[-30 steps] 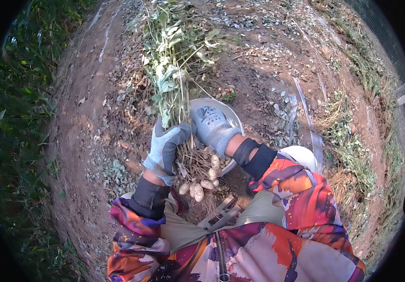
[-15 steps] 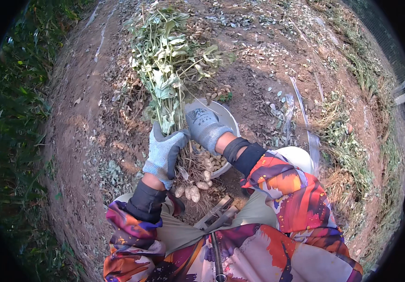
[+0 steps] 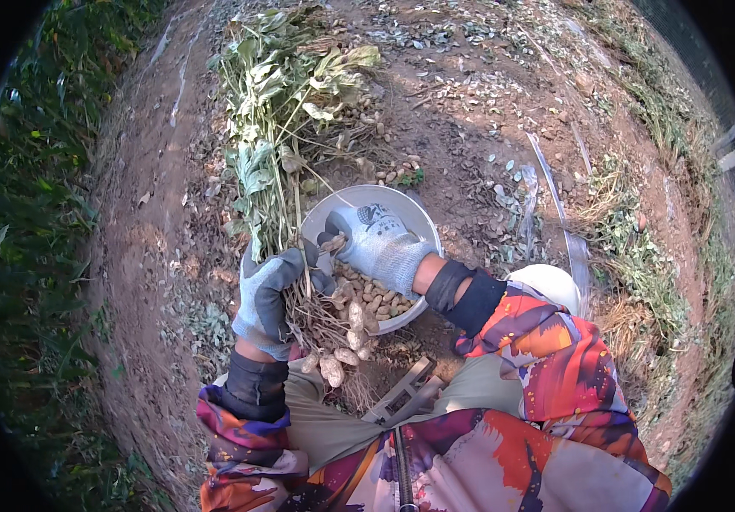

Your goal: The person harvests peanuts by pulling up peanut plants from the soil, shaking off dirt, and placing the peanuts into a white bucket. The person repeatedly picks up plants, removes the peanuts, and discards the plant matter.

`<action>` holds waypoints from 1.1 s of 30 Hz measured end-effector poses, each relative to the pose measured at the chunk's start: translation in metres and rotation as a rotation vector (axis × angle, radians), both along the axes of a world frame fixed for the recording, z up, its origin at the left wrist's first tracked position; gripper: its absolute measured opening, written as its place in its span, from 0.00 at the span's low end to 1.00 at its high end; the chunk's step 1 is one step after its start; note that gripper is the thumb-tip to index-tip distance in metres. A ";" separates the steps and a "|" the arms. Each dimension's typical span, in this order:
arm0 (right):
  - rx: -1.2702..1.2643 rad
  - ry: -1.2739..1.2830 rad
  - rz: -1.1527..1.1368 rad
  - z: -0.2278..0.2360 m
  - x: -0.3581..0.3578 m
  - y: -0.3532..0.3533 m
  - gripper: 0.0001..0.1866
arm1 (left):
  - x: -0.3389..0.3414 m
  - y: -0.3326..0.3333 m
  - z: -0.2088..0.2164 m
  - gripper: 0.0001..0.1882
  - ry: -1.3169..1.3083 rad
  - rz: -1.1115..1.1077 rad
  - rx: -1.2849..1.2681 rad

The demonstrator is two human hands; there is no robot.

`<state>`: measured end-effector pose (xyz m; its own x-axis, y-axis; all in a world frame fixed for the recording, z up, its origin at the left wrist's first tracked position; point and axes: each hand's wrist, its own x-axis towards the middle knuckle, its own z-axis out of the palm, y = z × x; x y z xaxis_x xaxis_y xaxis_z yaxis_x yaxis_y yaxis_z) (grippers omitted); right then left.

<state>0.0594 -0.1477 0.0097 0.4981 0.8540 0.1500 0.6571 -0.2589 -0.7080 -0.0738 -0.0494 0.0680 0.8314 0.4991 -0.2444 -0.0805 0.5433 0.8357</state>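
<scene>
My left hand [image 3: 275,294], in a grey-blue coated glove, is closed around the stems of uprooted peanut plants [image 3: 256,171]. Their leafy tops point away from me, and the roots with pale peanut pods [image 3: 356,317] hang toward my lap. Over a white bucket [image 3: 432,229], my gloved right hand [image 3: 376,241] has its fingers bent around what looks like a brownish peanut [image 3: 331,245], partly hidden by the glove. Loose peanuts [image 3: 376,299] lie inside the bucket, just beyond the hanging roots.
More pulled plants with peanuts [image 3: 367,115] lie on the soil past the bucket. Between my legs is a small frame-like object [image 3: 406,392]. Strips of plastic film [image 3: 568,230] and dry plants lie on the right; tall green plants [image 3: 34,222] line the left.
The bunch in my left hand has shifted left and toward me. My right hand has come away from the stems and moved slightly nearer, over the bucket, whose inside shows more.
</scene>
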 end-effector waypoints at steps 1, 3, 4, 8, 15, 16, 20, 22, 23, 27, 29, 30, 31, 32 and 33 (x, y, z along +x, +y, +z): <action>-0.080 -0.033 0.038 0.007 0.001 -0.007 0.11 | 0.001 0.001 -0.001 0.14 -0.008 -0.030 -0.027; -0.236 -0.093 0.124 0.023 0.001 -0.017 0.13 | 0.000 0.005 -0.001 0.13 -0.020 -0.080 -0.075; -0.273 -0.073 0.227 0.028 0.001 -0.020 0.12 | -0.001 0.008 0.003 0.14 0.015 -0.056 -0.070; -0.078 0.039 0.573 0.020 0.000 -0.030 0.18 | -0.028 0.003 0.013 0.20 0.019 -0.155 -0.020; 0.217 0.460 0.750 0.028 0.000 -0.046 0.24 | -0.040 0.001 0.019 0.27 -0.003 -0.272 0.026; 0.188 0.763 0.725 0.034 0.001 -0.047 0.24 | -0.042 0.000 0.021 0.27 -0.058 -0.258 -0.055; 0.088 1.309 0.522 0.047 0.006 -0.047 0.24 | -0.045 0.004 0.017 0.27 -0.068 -0.231 0.019; 0.348 0.853 0.608 0.028 0.006 -0.035 0.21 | -0.047 0.006 0.010 0.27 -0.077 -0.239 0.017; 0.392 0.917 0.589 0.023 0.009 -0.034 0.20 | -0.049 0.007 0.007 0.26 -0.081 -0.243 0.018; 0.330 1.503 0.313 0.040 0.032 -0.052 0.16 | -0.069 0.029 0.019 0.26 -0.204 -0.212 -0.177; 0.307 1.132 0.205 0.060 0.044 -0.064 0.15 | -0.068 0.020 0.029 0.17 -0.214 0.016 -0.204; 0.072 1.139 0.130 0.063 0.036 -0.059 0.15 | -0.065 0.022 0.026 0.16 -0.196 0.005 -0.159; -0.150 1.140 0.052 0.064 0.021 -0.055 0.16 | -0.063 0.023 0.024 0.16 -0.170 -0.012 -0.107; -0.094 1.105 0.143 0.037 0.012 -0.055 0.20 | -0.066 0.028 0.022 0.16 -0.115 -0.057 -0.072; -0.054 0.631 0.259 0.018 0.011 -0.057 0.22 | -0.065 0.029 0.021 0.16 -0.195 -0.099 -0.108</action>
